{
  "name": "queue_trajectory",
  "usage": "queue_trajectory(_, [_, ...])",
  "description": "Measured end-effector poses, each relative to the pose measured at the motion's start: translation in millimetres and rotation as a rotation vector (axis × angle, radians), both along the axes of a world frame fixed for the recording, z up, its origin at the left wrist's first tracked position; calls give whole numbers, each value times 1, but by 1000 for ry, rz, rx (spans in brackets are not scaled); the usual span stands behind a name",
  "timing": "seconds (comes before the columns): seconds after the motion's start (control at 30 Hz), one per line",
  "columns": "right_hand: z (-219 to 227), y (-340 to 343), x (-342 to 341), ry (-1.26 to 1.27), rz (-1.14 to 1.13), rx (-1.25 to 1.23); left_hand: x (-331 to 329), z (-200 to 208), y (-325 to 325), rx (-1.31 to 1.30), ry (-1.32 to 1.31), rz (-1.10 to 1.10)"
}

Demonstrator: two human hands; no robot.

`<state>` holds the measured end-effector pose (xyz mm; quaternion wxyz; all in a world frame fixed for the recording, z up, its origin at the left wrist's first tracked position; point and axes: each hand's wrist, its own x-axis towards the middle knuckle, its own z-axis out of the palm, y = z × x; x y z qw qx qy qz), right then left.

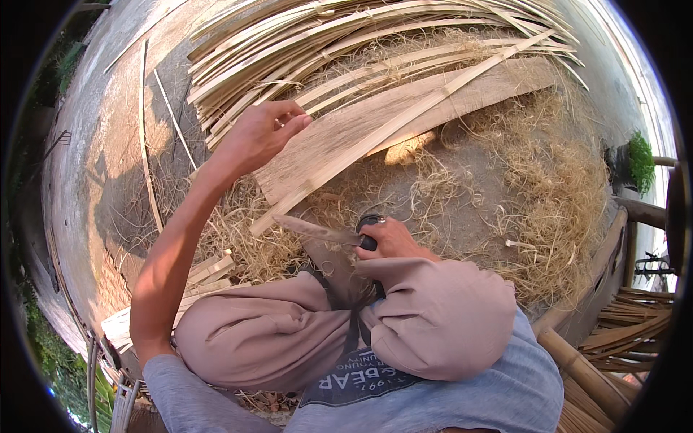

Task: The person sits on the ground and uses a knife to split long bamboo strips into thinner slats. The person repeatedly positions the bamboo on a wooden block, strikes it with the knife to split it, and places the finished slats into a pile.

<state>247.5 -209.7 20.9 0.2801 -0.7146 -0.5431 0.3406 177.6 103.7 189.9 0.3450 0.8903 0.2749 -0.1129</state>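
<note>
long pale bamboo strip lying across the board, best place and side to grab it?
Grip the long pale bamboo strip near its lower end, where the left hand already pinches above it. Come from the left: that end lies free of the flat wooden board, while the far end is buried among stacked strips.

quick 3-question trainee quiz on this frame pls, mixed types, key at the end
1. True or false: the left hand is pinching a thin bamboo strip up off the ground.
2. Multiple choice: what does the right hand hold? A) a hammer B) a knife with a dark handle C) a paintbrush
3. Fill in: the ground around the knees is littered with pale, curly bamboo ___.

Key: 1 true. 2 B; the blade points to the person's left, across the knee. 3 shavings; the pile of split strips lies farther out, beyond both hands.
</note>
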Motion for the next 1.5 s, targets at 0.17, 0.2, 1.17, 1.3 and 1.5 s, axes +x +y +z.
queue_trajectory(0.17, [-5, 18, -14, 104, 124, 166, 112, -86, -45, 265, 96, -246])
queue_trajectory(0.2, [2, 22, -9, 99, 101, 130, 127, -107, -69, 250, -10, -191])
queue_trajectory(1.17, [-30, 47, -15, 818, -386, -141, 251, -248, -125, 439, -507, 228])
queue_trajectory(1.3, [-72, 29, -78, 411, 134, 116, 262, -220, -125, 329, -420, 202])
queue_trajectory(1.5, [-30, 45, 13, 491, -358, 43, 208, -210, -138, 269, -523, 101])
